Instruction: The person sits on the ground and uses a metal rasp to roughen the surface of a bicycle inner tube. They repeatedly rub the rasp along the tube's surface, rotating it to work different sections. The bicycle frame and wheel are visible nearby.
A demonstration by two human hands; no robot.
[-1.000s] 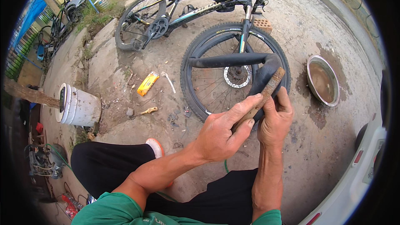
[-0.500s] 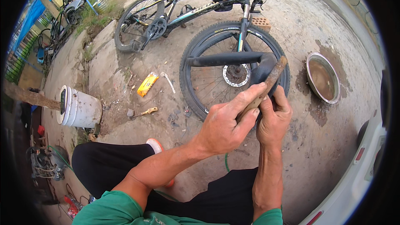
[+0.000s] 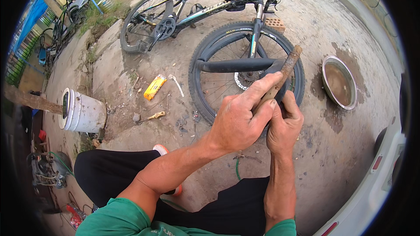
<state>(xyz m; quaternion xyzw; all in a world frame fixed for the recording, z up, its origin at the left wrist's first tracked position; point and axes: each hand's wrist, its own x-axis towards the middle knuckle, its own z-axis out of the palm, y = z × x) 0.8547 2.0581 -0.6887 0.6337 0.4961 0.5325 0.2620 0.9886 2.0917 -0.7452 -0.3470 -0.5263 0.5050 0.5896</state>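
Note:
My left hand [image 3: 245, 116] is closed around a flat brown strip [image 3: 289, 67], rough and worn, which slants up and away past the fingertips. Under it, my right hand [image 3: 284, 129] grips a black bicycle inner tube [image 3: 236, 65], thumb and fingers bent round it. The strip lies over the tube; their exact contact is hidden by my fingers. From my hands the tube bends left and loops back over the front wheel [image 3: 197, 96] of a bicycle [image 3: 210, 11] lying on its side. Part of the tube runs inside that wheel's rim.
A metal basin [image 3: 339, 83] of murky water stands at right, near a brick [image 3: 274, 25]. To the left are a yellow packet [image 3: 155, 88], a screwdriver [image 3: 153, 116] and a white bucket [image 3: 85, 111]. A white vehicle [image 3: 372, 196] borders the lower right.
The strip and my left hand have shifted slightly up along the tube. My right hand has moved slightly left, and the tube's bend sits lower over the wheel hub.

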